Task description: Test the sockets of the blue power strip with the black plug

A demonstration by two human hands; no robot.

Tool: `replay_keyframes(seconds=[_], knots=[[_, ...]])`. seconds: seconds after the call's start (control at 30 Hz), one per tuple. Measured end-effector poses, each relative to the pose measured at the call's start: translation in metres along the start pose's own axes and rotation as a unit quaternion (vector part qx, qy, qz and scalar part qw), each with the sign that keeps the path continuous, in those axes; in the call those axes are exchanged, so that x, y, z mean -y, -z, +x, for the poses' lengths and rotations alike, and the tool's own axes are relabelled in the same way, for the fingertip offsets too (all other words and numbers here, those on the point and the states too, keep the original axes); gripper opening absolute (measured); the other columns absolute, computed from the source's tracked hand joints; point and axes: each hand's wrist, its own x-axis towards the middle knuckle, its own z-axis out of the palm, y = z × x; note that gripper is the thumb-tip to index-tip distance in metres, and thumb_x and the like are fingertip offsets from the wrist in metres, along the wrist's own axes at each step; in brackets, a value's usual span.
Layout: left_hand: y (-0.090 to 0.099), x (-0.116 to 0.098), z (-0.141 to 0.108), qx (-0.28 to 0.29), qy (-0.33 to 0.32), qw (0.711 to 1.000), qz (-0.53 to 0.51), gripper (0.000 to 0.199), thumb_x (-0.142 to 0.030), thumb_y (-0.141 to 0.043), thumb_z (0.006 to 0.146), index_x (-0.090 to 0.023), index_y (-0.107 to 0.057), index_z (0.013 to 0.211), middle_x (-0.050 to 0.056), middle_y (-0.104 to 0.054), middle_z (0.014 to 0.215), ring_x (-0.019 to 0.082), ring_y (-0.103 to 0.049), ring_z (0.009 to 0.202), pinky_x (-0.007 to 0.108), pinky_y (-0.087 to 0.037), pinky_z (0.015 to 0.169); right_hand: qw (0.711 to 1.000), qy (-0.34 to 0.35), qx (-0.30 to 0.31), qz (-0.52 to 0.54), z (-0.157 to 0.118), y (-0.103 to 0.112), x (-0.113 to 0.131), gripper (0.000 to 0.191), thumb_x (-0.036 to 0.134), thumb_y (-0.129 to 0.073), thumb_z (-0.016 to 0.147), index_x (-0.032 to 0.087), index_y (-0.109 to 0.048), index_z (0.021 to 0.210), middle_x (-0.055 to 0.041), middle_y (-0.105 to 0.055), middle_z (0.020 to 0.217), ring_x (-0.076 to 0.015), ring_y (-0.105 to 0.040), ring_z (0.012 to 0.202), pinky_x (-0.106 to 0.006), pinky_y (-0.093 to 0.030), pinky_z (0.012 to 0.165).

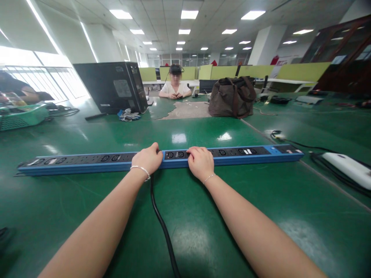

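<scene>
A long blue power strip (87, 168) with a black socket face lies across the green table in front of me. Near its middle, my left hand (147, 158) is closed over the strip, thumb on top, with most of its fingers hidden. A bit further right, my right hand (201, 161) grips the same strip with curled fingers over the top. Between the hands, a few black sockets (175, 155) show. A thick black cable (160, 217) comes out from beside my left hand and runs toward me over the table edge of view.
A black computer case (108, 88) stands at the back left, with gloves (128, 115) beside it. Behind are a brown bag (230, 98) and a seated person (175, 87). A green basket (24, 117) is far left; a white power strip (348, 168) with cable lies right.
</scene>
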Motion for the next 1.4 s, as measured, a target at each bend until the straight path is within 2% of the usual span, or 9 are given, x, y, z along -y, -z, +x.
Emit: replay_keyframes(seconds=[0.13,0.3,0.5,0.73,0.9,1.07,1.17,1.27,1.4], knots=[[0.000,-0.004,-0.001,0.003,-0.007,1.000,0.026,0.038,-0.040,-0.024,0.085,-0.024,-0.054,0.103,0.012,-0.069,0.087,0.028,-0.065,0.082,0.039,-0.047,0.069,1.000,-0.001,-0.006,0.003,0.000,0.000,0.000,0.028,0.019,-0.042,0.082,0.023,-0.066,0.094,-0.0026,-0.066,0.106,-0.0206,-0.051,0.097,-0.035,-0.035,0.084],[0.005,-0.003,0.010,0.046,-0.031,0.998,0.044,0.033,-0.037,-0.031,0.082,-0.023,-0.054,0.101,0.014,-0.068,0.096,0.028,-0.064,0.087,0.037,-0.047,0.070,1.000,0.004,-0.013,0.004,-0.001,-0.001,-0.001,0.027,0.019,-0.042,0.082,0.024,-0.066,0.093,-0.0018,-0.066,0.105,-0.0202,-0.051,0.097,-0.034,-0.035,0.083],[0.002,-0.006,0.002,0.023,-0.011,0.999,0.040,0.039,-0.041,-0.024,0.085,-0.022,-0.051,0.105,0.014,-0.068,0.091,0.030,-0.064,0.084,0.041,-0.047,0.070,1.000,0.007,-0.016,0.008,-0.001,0.000,-0.001,0.028,0.018,-0.041,0.082,0.024,-0.066,0.092,-0.0008,-0.067,0.105,-0.0202,-0.051,0.097,-0.034,-0.035,0.083],[0.001,-0.013,-0.007,0.021,0.006,0.999,0.038,0.038,-0.041,-0.022,0.087,-0.021,-0.048,0.106,0.014,-0.068,0.088,0.028,-0.065,0.084,0.039,-0.046,0.071,1.000,0.001,-0.010,0.005,-0.001,0.000,0.000,0.027,0.017,-0.043,0.079,0.023,-0.066,0.092,-0.0008,-0.067,0.105,-0.0204,-0.051,0.097,-0.034,-0.035,0.083],[0.000,-0.013,-0.008,0.019,0.019,0.999,0.028,0.037,-0.040,-0.022,0.086,-0.022,-0.048,0.104,0.013,-0.068,0.088,0.030,-0.065,0.083,0.041,-0.047,0.069,1.000,-0.002,-0.005,-0.005,-0.001,-0.001,0.000,0.028,0.018,-0.042,0.080,0.024,-0.066,0.093,-0.0001,-0.067,0.106,-0.0200,-0.051,0.098,-0.034,-0.036,0.084],[-0.001,-0.012,-0.007,0.012,0.027,1.000,0.011,0.036,-0.042,-0.024,0.086,-0.023,-0.049,0.102,0.013,-0.069,0.089,0.030,-0.065,0.084,0.040,-0.047,0.069,1.000,0.015,-0.006,-0.024,-0.003,-0.001,0.002,0.033,0.021,-0.040,0.084,0.025,-0.064,0.105,-0.0001,-0.060,0.121,-0.0190,-0.048,0.108,-0.034,-0.034,0.091],[-0.001,-0.012,-0.007,0.013,0.028,1.000,0.005,0.036,-0.043,-0.025,0.086,-0.023,-0.050,0.102,0.012,-0.069,0.089,0.029,-0.065,0.085,0.040,-0.047,0.070,0.997,0.067,0.026,-0.043,-0.006,0.001,0.006,0.035,0.031,-0.039,0.088,0.029,-0.058,0.118,0.0021,-0.049,0.134,-0.0193,-0.042,0.119,-0.036,-0.030,0.097],[-0.001,-0.011,-0.007,0.011,0.030,0.999,-0.001,0.036,-0.043,-0.026,0.086,-0.022,-0.051,0.102,0.013,-0.069,0.090,0.029,-0.065,0.086,0.039,-0.047,0.072,0.987,0.122,0.079,-0.065,-0.009,0.002,0.011,0.042,0.045,-0.037,0.089,0.033,-0.050,0.127,0.0017,-0.044,0.139,-0.0218,-0.036,0.126,-0.041,-0.026,0.101],[-0.002,-0.009,-0.005,-0.001,0.029,0.999,-0.024,0.035,-0.043,-0.029,0.085,-0.021,-0.052,0.101,0.013,-0.068,0.092,0.029,-0.065,0.087,0.039,-0.047,0.072,0.984,0.122,0.102,-0.082,-0.009,0.001,0.013,0.042,0.044,-0.038,0.089,0.035,-0.047,0.129,0.0025,-0.044,0.139,-0.0223,-0.036,0.127,-0.043,-0.024,0.102]])
